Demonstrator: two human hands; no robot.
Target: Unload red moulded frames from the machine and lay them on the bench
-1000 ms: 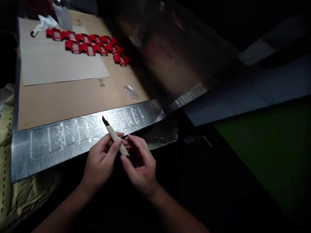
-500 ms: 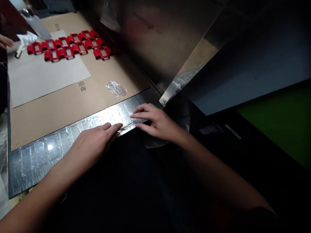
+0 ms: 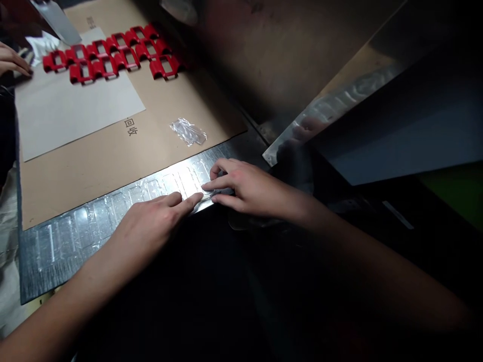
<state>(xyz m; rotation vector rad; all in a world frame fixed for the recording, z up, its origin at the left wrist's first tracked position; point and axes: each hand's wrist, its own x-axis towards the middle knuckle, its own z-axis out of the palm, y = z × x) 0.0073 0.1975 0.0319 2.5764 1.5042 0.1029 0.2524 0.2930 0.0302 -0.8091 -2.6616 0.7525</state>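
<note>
While two flat, open hands [image 3: 196, 201] press one metal strip [image 3: 94, 221], one film scrap [image 3: 187, 132] lies apart.

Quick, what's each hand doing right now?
Left hand: open, flat on the metal strip, holding nothing visible.
Right hand: open, fingertips pressing the strip.

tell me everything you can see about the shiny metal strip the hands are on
The metal strip is long, flat and silvery-grey, lying along the near edge of the brown cardboard sheet, running from lower left to upper right. Its surface shows a row of glossy rectangular patches, seemingly clear film. The left hand and right hand rest flat on its right end, fingertips nearly meeting. What lies under the fingers is hidden.
</note>
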